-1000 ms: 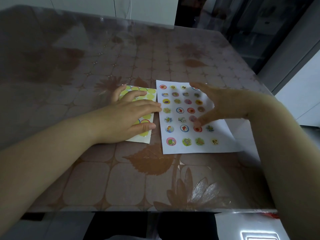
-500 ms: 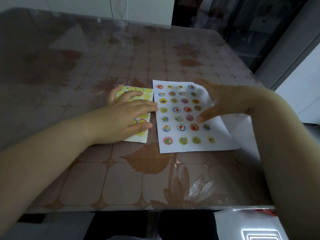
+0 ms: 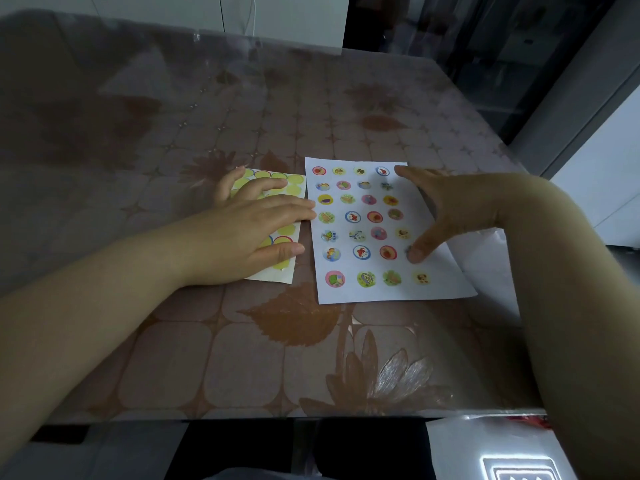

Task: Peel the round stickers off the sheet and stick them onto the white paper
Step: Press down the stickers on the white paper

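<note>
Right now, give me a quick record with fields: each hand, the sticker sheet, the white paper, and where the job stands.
left hand: flat on the sticker sheet, fingers straight, pressing it down
right hand: spread over the white paper, thumb tip pressing at the right end of the sixth row
round stickers: seven rows stuck on the white paper
sticker sheet: lies left of the white paper, mostly plain yellow circles showing
table: leaf-patterned cover, both sheets lie flat on it
</note>
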The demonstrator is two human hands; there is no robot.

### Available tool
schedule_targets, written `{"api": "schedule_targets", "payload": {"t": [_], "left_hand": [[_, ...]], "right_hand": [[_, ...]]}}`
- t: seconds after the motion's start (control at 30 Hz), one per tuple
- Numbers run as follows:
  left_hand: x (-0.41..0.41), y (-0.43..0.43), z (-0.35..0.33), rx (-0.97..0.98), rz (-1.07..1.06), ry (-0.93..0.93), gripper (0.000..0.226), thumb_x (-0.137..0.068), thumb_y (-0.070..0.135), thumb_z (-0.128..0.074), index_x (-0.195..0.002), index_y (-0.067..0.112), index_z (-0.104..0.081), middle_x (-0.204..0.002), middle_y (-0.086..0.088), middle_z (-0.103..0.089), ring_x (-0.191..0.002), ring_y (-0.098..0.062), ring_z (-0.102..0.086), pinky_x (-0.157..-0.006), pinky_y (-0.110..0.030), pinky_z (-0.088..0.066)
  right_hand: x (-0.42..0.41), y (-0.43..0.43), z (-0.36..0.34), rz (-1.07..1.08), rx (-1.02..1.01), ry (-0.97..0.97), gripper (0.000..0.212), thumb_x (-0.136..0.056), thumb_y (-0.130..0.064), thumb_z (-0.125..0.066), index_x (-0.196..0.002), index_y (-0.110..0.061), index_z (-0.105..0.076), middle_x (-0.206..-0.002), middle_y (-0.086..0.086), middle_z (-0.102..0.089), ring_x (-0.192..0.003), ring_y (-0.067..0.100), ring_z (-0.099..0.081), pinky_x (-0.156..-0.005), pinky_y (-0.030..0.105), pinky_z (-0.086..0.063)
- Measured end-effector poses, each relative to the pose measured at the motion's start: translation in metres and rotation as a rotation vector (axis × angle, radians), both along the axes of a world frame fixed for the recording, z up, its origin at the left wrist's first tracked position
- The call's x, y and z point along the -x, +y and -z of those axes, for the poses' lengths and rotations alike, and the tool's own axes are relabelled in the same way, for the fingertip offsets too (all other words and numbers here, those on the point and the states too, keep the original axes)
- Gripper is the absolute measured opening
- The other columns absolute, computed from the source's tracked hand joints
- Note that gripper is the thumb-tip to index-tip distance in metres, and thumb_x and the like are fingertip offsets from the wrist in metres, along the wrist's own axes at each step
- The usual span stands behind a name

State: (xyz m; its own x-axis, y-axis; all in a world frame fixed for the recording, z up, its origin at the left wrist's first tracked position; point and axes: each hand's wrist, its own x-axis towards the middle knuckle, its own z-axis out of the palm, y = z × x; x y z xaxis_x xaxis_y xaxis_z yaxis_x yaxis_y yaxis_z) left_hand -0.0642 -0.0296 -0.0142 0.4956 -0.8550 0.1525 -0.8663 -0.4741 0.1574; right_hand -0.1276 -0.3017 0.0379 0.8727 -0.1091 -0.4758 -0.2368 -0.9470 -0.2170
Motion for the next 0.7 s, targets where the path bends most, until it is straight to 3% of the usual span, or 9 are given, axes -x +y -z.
{"api": "schedule_targets", "payload": {"t": [0.1,0.17,0.23,0.33,0.4,0.57,0.63,0.7], "left_hand": [[0.001,0.000,0.000,-0.001,-0.004,-0.004,0.068,-0.075,0.065,-0.014,-0.134,0.036,-0.035,-0.141,0.027,-0.029,-0.129,0.008,0.000,-0.107,-0.031,0.017],[0.001,0.000,0.000,-0.005,-0.005,0.003,0.068,-0.076,0.065,-0.013,-0.133,0.036,-0.035,-0.141,0.028,-0.029,-0.131,0.005,-0.001,-0.107,-0.032,0.017],[0.001,0.000,0.000,-0.009,-0.007,0.006,0.068,-0.075,0.065,-0.013,-0.133,0.037,-0.034,-0.140,0.029,-0.029,-0.131,0.006,0.000,-0.107,-0.033,0.018],[0.001,0.000,0.000,-0.002,-0.008,0.009,0.068,-0.075,0.065,-0.013,-0.133,0.037,-0.034,-0.140,0.028,-0.029,-0.131,0.004,-0.002,-0.107,-0.033,0.017],[0.001,-0.001,0.000,-0.002,-0.005,0.006,0.068,-0.075,0.065,-0.013,-0.133,0.037,-0.034,-0.140,0.028,-0.030,-0.128,0.008,0.000,-0.107,-0.033,0.017],[0.001,0.000,-0.001,-0.005,-0.013,0.006,0.069,-0.075,0.065,-0.013,-0.134,0.036,-0.034,-0.141,0.027,-0.030,-0.134,0.001,-0.002,-0.107,-0.032,0.016],[0.001,-0.001,-0.001,-0.010,-0.013,0.001,0.070,-0.074,0.065,-0.013,-0.134,0.036,-0.035,-0.141,0.026,-0.030,-0.135,-0.002,-0.003,-0.108,-0.033,0.016],[0.001,-0.001,-0.001,-0.008,-0.012,0.004,0.070,-0.074,0.065,-0.013,-0.133,0.035,-0.035,-0.141,0.026,-0.031,-0.135,-0.003,-0.004,-0.108,-0.033,0.016]], "right_hand": [[0.003,-0.003,-0.001,-0.020,-0.081,-0.011,0.132,-0.035,-0.058,-0.076,-0.143,-0.042,-0.004,-0.147,-0.018,-0.026,-0.129,0.011,-0.033,-0.109,0.039,-0.025],[0.005,-0.008,-0.003,-0.006,-0.220,-0.034,0.110,-0.045,-0.047,-0.078,-0.137,-0.043,-0.018,-0.127,-0.025,-0.043,-0.111,0.001,-0.046,-0.103,0.033,-0.035],[0.006,-0.008,-0.004,-0.009,-0.246,-0.053,0.093,-0.053,-0.041,-0.081,-0.128,-0.044,-0.026,-0.113,-0.031,-0.048,-0.098,-0.006,-0.052,-0.090,0.025,-0.043],[0.002,-0.004,-0.002,-0.011,-0.076,-0.039,0.130,-0.033,-0.067,-0.076,-0.142,-0.040,-0.010,-0.142,-0.020,-0.034,-0.126,0.011,-0.041,-0.107,0.041,-0.033],[0.001,-0.004,-0.001,-0.003,-0.050,-0.031,0.140,-0.025,-0.070,-0.072,-0.143,-0.040,-0.004,-0.149,-0.015,-0.026,-0.133,0.017,-0.033,-0.111,0.046,-0.026],[0.000,-0.003,-0.002,0.008,-0.148,-0.067,0.118,-0.041,-0.058,-0.077,-0.140,-0.039,-0.016,-0.129,-0.024,-0.036,-0.119,0.007,-0.041,-0.106,0.040,-0.032],[-0.002,-0.003,0.001,0.043,-0.186,-0.107,0.107,-0.039,-0.062,-0.077,-0.132,-0.040,-0.028,-0.126,-0.017,-0.048,-0.112,0.013,-0.052,-0.099,0.044,-0.043],[-0.005,-0.006,0.005,0.068,-0.213,-0.124,0.110,-0.032,-0.067,-0.079,-0.127,-0.042,-0.030,-0.124,-0.013,-0.050,-0.108,0.017,-0.056,-0.092,0.047,-0.048]]}}
